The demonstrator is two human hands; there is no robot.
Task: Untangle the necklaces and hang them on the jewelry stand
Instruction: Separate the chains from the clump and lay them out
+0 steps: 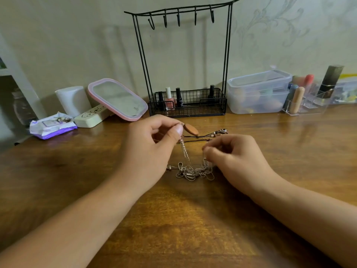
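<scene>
Silver chain (185, 151) pinched by left hand (152, 144); right hand (233, 153) pinches tangle (193, 171) (blurred).

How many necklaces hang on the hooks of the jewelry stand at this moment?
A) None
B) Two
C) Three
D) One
A: all five hooks of the jewelry stand are bare; the tangled chains lie on the table between both hands.

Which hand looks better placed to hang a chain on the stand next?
Probably the left hand: it pinches a chain strand lifted toward the jewelry stand. The right hand pinches chain low by the tangle.
</scene>
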